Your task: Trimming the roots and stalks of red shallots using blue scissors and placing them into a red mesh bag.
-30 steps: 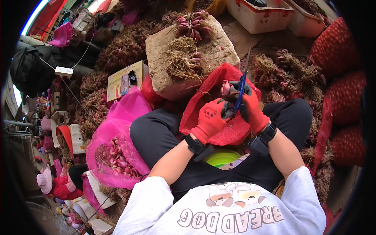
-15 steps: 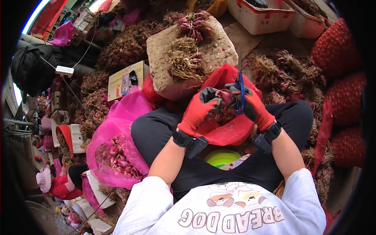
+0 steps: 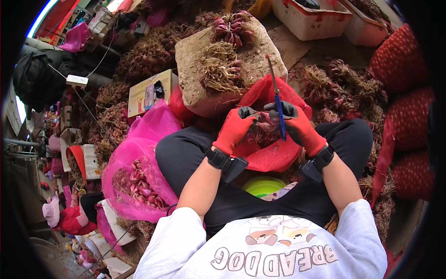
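In a red and black glove, my left hand [image 3: 236, 126] is closed on a reddish shallot [image 3: 265, 124] over my lap. My right hand [image 3: 299, 124], gloved the same way, grips blue-handled scissors [image 3: 280, 114] whose narrow blades point up and slightly left. Its black fingertips also reach the shallot's far side. Both hands are above an open red mesh bag [image 3: 272, 156] with more dry-stemmed shallots inside. Past the hands, bunches of shallots with dried stalks [image 3: 220, 67] lie on a dirty foam block [image 3: 260, 60].
A pink mesh bag [image 3: 139, 123] of loose shallots sits by my left knee. Dried shallot heaps [image 3: 341, 88] lie to the right, beside filled red sacks [image 3: 399, 58]. A green bowl [image 3: 262, 186] is between my legs. White foam boxes [image 3: 316, 23] stand at the back; a person [image 3: 69, 216] sits far left.
The scissors have turned so that their tip leans further left, and the handle shows edge-on. My left hand has shifted slightly; both hands stay over the red bag.
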